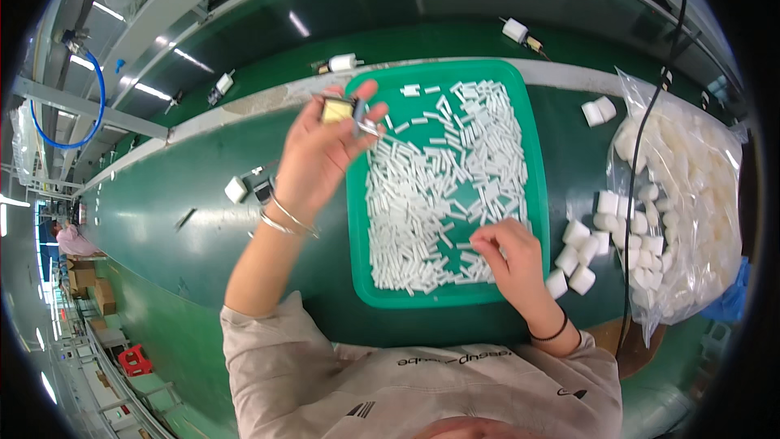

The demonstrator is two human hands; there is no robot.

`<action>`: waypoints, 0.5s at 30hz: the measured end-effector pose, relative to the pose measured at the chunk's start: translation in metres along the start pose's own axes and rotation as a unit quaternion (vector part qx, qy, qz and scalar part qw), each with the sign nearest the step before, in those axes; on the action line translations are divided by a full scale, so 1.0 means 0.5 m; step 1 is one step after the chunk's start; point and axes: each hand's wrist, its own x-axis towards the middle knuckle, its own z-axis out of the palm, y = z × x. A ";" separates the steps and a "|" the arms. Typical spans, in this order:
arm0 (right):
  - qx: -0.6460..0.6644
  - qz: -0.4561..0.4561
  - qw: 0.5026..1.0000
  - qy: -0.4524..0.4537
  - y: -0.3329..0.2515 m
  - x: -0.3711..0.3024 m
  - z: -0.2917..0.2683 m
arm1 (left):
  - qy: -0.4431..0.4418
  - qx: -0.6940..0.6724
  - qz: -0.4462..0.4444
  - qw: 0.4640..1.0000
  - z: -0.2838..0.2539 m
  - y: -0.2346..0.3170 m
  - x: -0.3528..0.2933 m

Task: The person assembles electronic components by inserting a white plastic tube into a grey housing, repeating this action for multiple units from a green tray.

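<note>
My left hand [321,150] is raised over the left edge of a green plastic tray [536,187] and holds a small part with a yellow body and metal frame [341,108]. The tray is filled with several short white tubes [439,187]. My right hand [508,256] rests low in the tray at its near right corner, fingertips pinched on the white tubes there. Bracelets circle my left wrist and a black band circles my right wrist.
White foam cylinders [585,248] lie loose right of the tray, beside a clear bag [691,195] full of them. A black cable [642,130] hangs across the bag. Small white parts [236,189] sit on the green conveyor belt [171,187] at left and beyond the tray.
</note>
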 end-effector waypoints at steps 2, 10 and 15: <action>0.179 0.099 0.979 0.001 -0.010 -0.013 0.005 | 0.022 -0.036 -0.013 0.999 0.026 -0.058 -0.060; 0.378 0.167 0.910 0.015 -0.015 -0.019 0.007 | -0.013 -0.067 0.086 0.994 0.071 -0.171 -0.168; 0.381 0.168 0.909 0.007 -0.017 -0.025 0.007 | -0.020 -0.004 0.098 0.995 0.073 -0.180 -0.178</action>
